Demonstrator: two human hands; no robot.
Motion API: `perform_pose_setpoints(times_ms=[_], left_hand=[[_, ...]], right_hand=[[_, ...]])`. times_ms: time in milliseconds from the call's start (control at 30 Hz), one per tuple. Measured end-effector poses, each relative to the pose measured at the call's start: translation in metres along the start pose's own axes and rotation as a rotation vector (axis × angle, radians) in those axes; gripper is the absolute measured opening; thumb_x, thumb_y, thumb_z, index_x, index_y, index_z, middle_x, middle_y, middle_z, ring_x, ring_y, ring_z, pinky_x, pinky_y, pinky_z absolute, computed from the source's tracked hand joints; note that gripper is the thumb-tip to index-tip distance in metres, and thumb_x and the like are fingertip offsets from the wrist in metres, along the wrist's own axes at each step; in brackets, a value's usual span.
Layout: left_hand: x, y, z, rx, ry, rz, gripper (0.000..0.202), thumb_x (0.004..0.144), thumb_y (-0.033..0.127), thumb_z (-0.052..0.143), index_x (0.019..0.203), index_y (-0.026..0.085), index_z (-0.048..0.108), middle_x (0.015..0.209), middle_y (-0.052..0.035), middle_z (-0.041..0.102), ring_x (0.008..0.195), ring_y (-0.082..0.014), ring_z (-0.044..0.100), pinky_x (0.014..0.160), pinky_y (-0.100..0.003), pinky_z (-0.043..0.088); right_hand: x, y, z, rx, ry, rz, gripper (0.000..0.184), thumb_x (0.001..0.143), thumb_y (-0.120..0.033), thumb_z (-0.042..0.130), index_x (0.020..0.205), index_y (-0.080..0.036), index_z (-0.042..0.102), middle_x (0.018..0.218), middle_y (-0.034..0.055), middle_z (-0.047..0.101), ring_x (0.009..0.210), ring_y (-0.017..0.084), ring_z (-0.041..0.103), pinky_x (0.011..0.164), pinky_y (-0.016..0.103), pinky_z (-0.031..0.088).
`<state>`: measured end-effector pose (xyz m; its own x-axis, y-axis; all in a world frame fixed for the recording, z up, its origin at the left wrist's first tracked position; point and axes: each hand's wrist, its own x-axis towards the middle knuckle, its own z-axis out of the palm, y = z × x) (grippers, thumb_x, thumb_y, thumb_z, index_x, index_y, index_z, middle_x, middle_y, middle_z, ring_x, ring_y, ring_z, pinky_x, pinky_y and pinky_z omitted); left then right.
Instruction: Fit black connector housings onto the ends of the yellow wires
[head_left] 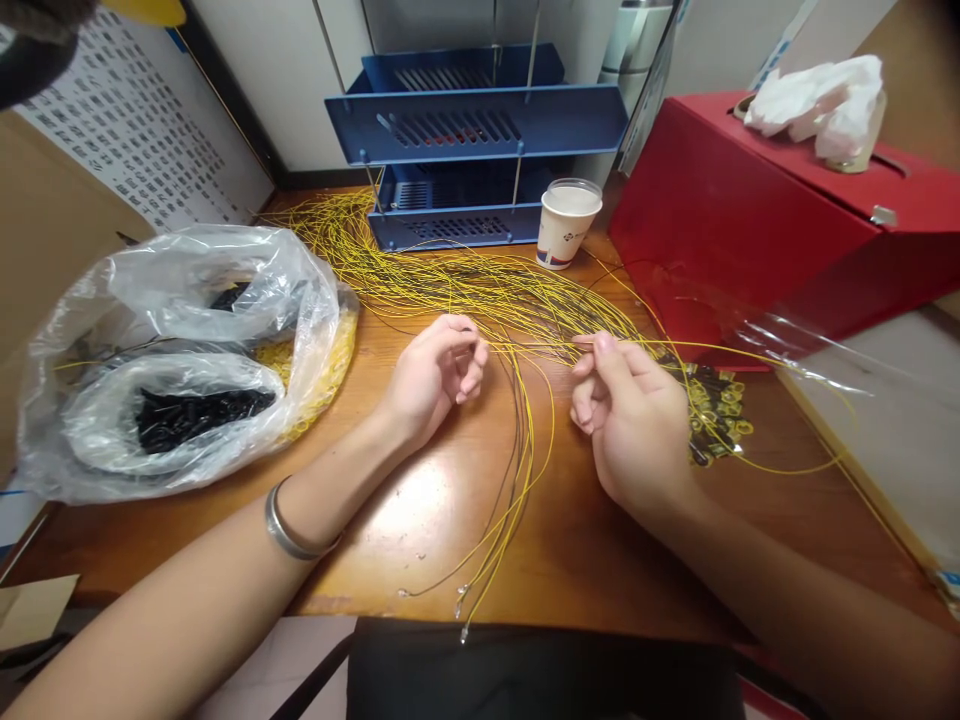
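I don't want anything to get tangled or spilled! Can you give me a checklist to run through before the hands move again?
1. Right hand has its grip on a yellow wire: ok, thumb and fingers pinch it.
2. Left hand grips wire too: cannot tell, its fingers hide the spot.
3. Paper cup upright: ok, though wires lie close by.
4. Clear plastic bag open: ok, black parts show inside.
5. Metal wire tips well back from the table's front edge: not ok, one reaches it.

thin yellow wires (480,282) in loose bunches
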<state>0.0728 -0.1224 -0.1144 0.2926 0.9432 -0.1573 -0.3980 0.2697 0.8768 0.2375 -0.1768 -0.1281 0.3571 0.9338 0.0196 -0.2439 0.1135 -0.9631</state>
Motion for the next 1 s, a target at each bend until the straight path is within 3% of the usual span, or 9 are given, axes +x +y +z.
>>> perform_pose_setpoints(times_ms=[133, 200, 267, 333, 500, 700, 1000], left_hand=[[-0.0012, -0.0005, -0.0026, 0.001, -0.054, -0.015, 0.013, 0.062, 0.008, 0.047, 0.068, 0.018, 0.042, 0.051, 0.006, 0.033, 0.038, -0.0058, 0.026, 0.037, -0.018, 0.023], [-0.0031, -0.0012, -0.0031, 0.078, -0.083, -0.007, 0.01, 0.065, 0.009, 0.05, 0.068, 0.018, 0.046, 0.052, 0.0068, 0.031, 0.04, -0.0053, 0.023, 0.038, -0.019, 0.028], [-0.0058, -0.0023, -0.0028, 0.194, -0.119, 0.037, 0.004, 0.074, 0.015, 0.059, 0.075, 0.017, 0.056, 0.055, 0.0073, 0.032, 0.042, -0.0047, 0.025, 0.04, -0.02, 0.032], [-0.0083, -0.0034, -0.0024, 0.298, -0.141, 0.126, 0.012, 0.079, 0.026, 0.069, 0.087, 0.017, 0.065, 0.057, 0.0074, 0.034, 0.044, -0.0048, 0.03, 0.042, -0.02, 0.032], [-0.0084, -0.006, -0.0022, 0.462, -0.044, 0.298, 0.025, 0.079, 0.038, 0.076, 0.096, 0.019, 0.074, 0.053, 0.0066, 0.039, 0.045, -0.0062, 0.035, 0.043, -0.024, 0.023], [-0.0056, -0.0076, -0.0017, 0.52, -0.024, 0.306, 0.021, 0.078, 0.036, 0.077, 0.078, 0.016, 0.074, 0.051, 0.0045, 0.049, 0.048, -0.0066, 0.038, 0.045, -0.024, 0.024], [-0.0096, -0.0068, 0.0013, 0.516, 0.013, 0.265, 0.019, 0.077, 0.037, 0.077, 0.078, 0.018, 0.076, 0.048, 0.0042, 0.048, 0.047, -0.0079, 0.037, 0.046, -0.024, 0.025]], right_hand=[[-0.0001, -0.0013, -0.0003, 0.006, 0.02, -0.01, 0.021, 0.09, -0.039, 0.065, 0.084, -0.02, 0.066, 0.072, -0.0036, 0.055, 0.04, 0.003, 0.041, 0.036, 0.02, 0.026], [0.0002, -0.0019, -0.0003, 0.011, 0.028, -0.01, 0.02, 0.09, -0.039, 0.065, 0.084, -0.02, 0.066, 0.072, -0.0037, 0.054, 0.04, 0.003, 0.041, 0.037, 0.021, 0.025], [0.0003, -0.0023, -0.0002, 0.013, 0.034, -0.009, 0.021, 0.09, -0.04, 0.066, 0.083, -0.02, 0.066, 0.072, -0.0039, 0.053, 0.04, 0.003, 0.04, 0.037, 0.021, 0.025], [0.0001, -0.0022, -0.0002, 0.007, 0.037, -0.007, 0.022, 0.089, -0.04, 0.066, 0.081, -0.019, 0.065, 0.071, -0.004, 0.052, 0.04, 0.003, 0.04, 0.038, 0.021, 0.024], [-0.0004, -0.0001, -0.0003, -0.038, 0.041, 0.015, 0.026, 0.088, -0.043, 0.068, 0.08, -0.019, 0.067, 0.069, -0.0036, 0.052, 0.042, 0.003, 0.037, 0.039, 0.022, 0.023], [-0.0012, 0.0019, 0.0007, -0.077, 0.025, 0.02, 0.026, 0.087, -0.045, 0.069, 0.085, -0.019, 0.07, 0.067, -0.004, 0.051, 0.043, 0.003, 0.036, 0.04, 0.022, 0.023], [-0.0027, 0.0013, 0.0006, -0.121, 0.003, 0.003, 0.028, 0.088, -0.046, 0.068, 0.079, -0.019, 0.067, 0.065, -0.0035, 0.052, 0.043, 0.005, 0.036, 0.039, 0.023, 0.024]])
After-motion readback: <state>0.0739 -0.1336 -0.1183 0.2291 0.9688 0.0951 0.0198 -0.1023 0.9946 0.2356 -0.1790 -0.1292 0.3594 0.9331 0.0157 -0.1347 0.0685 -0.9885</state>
